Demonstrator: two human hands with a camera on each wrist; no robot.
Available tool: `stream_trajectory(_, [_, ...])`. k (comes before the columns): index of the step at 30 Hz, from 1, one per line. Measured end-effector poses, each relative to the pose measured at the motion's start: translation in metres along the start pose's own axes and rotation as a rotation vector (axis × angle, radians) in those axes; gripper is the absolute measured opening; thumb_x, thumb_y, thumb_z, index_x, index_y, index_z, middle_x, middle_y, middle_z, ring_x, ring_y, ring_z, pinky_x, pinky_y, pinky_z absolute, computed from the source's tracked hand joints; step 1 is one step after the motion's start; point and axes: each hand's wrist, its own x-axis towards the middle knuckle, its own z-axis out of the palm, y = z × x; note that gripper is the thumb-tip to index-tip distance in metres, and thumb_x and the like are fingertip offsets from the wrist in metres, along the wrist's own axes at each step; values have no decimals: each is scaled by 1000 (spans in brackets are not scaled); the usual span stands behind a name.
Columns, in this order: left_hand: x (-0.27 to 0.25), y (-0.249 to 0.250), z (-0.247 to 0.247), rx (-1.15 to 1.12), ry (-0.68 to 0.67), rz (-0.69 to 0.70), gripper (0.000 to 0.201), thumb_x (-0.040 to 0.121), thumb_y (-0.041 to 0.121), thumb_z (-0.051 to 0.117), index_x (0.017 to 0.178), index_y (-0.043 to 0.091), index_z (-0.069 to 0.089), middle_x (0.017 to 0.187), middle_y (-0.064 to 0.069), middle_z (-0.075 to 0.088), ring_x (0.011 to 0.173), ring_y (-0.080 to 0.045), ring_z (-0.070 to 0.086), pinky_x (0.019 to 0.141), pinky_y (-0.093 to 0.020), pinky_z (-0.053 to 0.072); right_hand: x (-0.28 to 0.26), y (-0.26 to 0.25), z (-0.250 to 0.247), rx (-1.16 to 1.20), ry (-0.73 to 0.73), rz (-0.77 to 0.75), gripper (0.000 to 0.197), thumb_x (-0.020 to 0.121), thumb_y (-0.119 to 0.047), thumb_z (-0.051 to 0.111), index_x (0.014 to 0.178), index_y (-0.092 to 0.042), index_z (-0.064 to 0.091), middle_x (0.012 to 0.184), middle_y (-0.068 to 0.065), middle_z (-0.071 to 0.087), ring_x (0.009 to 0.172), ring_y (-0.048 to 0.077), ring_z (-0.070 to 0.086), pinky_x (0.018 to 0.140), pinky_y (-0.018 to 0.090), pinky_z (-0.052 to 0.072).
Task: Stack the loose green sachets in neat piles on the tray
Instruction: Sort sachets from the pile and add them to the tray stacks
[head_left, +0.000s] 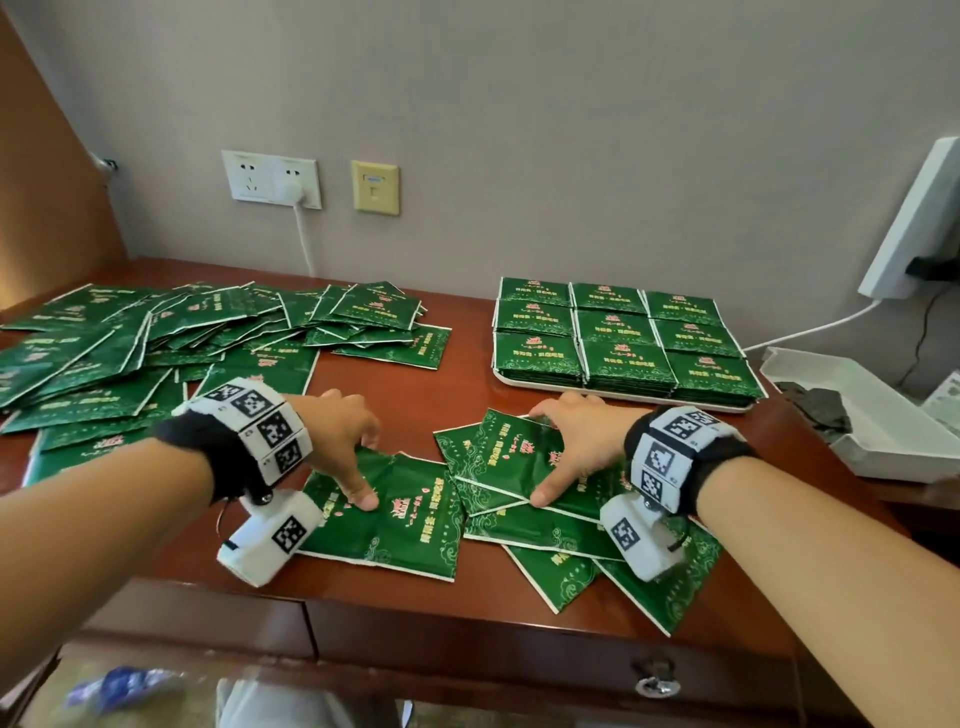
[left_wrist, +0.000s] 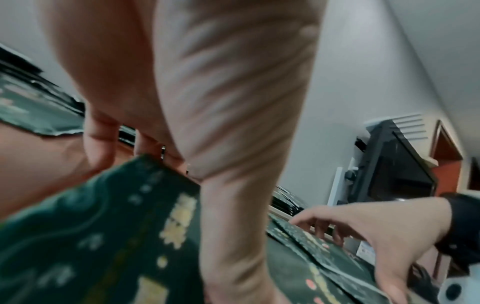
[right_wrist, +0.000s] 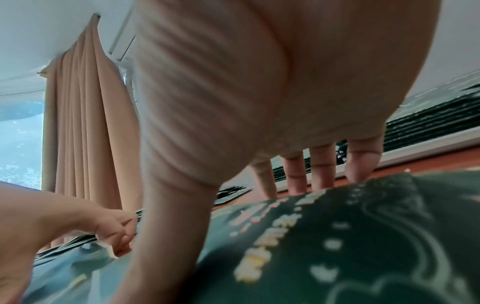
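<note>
Several neat stacks of green sachets (head_left: 618, 332) fill the white tray (head_left: 623, 398) at the back right. A large loose heap of sachets (head_left: 156, 338) covers the desk's left side. Near the front edge my left hand (head_left: 363, 470) spans one flat sachet (head_left: 405, 514), thumb pressed on its face and fingers curled over its far edge (left_wrist: 116, 226). My right hand (head_left: 550, 457) grips the top sachet (head_left: 498, 452) of a small jumbled pile (head_left: 561, 571), fingertips (right_wrist: 361, 174) on the far edge and thumb on the near edge.
An open white box (head_left: 883, 436) holding something dark sits at the desk's right end, close to the tray. Wall sockets with a plugged white cable (head_left: 275, 179) are behind the heap. A white device (head_left: 919, 218) leans at the far right. Drawers (head_left: 467, 639) run below the front edge.
</note>
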Motion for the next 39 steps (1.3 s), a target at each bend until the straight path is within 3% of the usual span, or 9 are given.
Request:
stream_trajectory(6, [3,-6,-2,-480,-18,193,35,70,27,88,90,11,64,83,-3,76,71,-14,72,61,-24,54,9,10,2,70,20,-1,112,45,-70,89,133,-32,32,130,-3,49,120,20,45,104,45,43])
stream_trajectory(9, [7,-17,-11,-753,-85,261,28,76,22,83,89,6,64,86,-14,74,74,-26,72,61,-30,57,7,25,3,380,53,-59,99,55,-46,96,133,-30,36,125,-3,56,105,15,61,94,40,52])
stream_trajectory(12, [14,-29,-18,-1264,-95,360,40,63,17,91,90,5,64,85,-25,68,65,-32,70,55,-34,59,1,41,3,712,88,-166,73,74,-19,88,135,-33,51,91,0,63,76,12,66,77,31,56])
stream_trajectory(15, [27,-31,-20,-1613,-65,526,63,54,13,95,109,10,66,104,-31,62,73,-34,70,65,-41,61,-3,56,1,1068,198,-211,34,86,-9,72,115,-25,70,91,10,71,85,27,70,86,44,58])
stream_trajectory(19, [43,-8,-21,-1868,-112,810,88,64,-12,76,143,18,51,138,-25,56,105,-38,68,85,-46,59,-8,68,2,1476,348,-267,19,82,-14,62,100,-10,68,92,8,73,82,20,69,76,38,55])
stream_trajectory(25, [71,39,-13,-1921,-36,653,47,68,-13,54,105,7,74,117,-25,67,87,-33,72,73,-38,61,11,90,12,1665,548,-367,57,47,-41,96,91,-12,75,118,10,72,95,23,67,85,42,54])
stream_trajectory(31, [81,43,-2,-1712,158,617,49,63,-13,73,105,12,77,113,-27,68,93,-34,67,77,-37,61,16,100,13,1695,634,-361,39,59,-36,87,93,-19,77,99,15,71,90,27,68,70,34,61])
stream_trajectory(35, [79,42,-2,-1580,196,645,54,63,-12,81,107,17,77,112,-17,73,97,-27,71,78,-35,61,12,97,16,1579,676,-341,72,36,-59,95,94,-20,77,95,5,73,85,17,70,70,29,60])
stream_trajectory(39, [74,41,2,-1205,318,584,54,72,-17,76,104,26,77,110,-3,75,103,-22,72,89,-36,58,4,98,19,1549,637,-336,73,36,-40,100,101,-15,76,102,6,74,86,18,71,70,29,61])
